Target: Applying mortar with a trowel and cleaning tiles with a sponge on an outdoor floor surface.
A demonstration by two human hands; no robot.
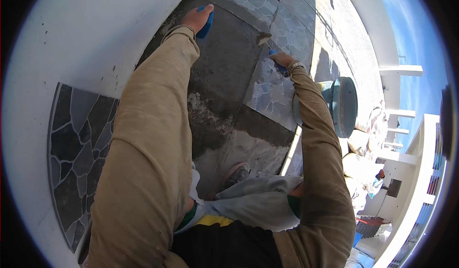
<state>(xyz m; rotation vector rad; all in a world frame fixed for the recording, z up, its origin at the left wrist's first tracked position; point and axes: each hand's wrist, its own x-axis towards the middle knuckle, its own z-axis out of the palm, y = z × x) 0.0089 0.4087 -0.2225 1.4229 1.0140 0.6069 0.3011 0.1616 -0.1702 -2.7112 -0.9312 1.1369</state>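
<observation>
My left hand [195,18] is closed on a blue flat-sided tool [206,28], whose exact kind I cannot make out. It is beside the white wall, over the dark, bare mortar bed [222,53]. In my right hand [284,60] is a trowel [263,38], gripped by its blue handle. The small blade has greyish mortar on it and points away from me, above the edge where the bed meets the stone-patterned floor tiles [287,31]. Another patterned tile [275,89] lies just left of my right wrist.
A dark stone-patterned tile [79,158] leans on the white wall [91,38] at left. Right of my right forearm is a teal bucket [345,106], with pale sacks [358,141] beyond it. My shoe [237,173] rests on the floor near dusty grey tile.
</observation>
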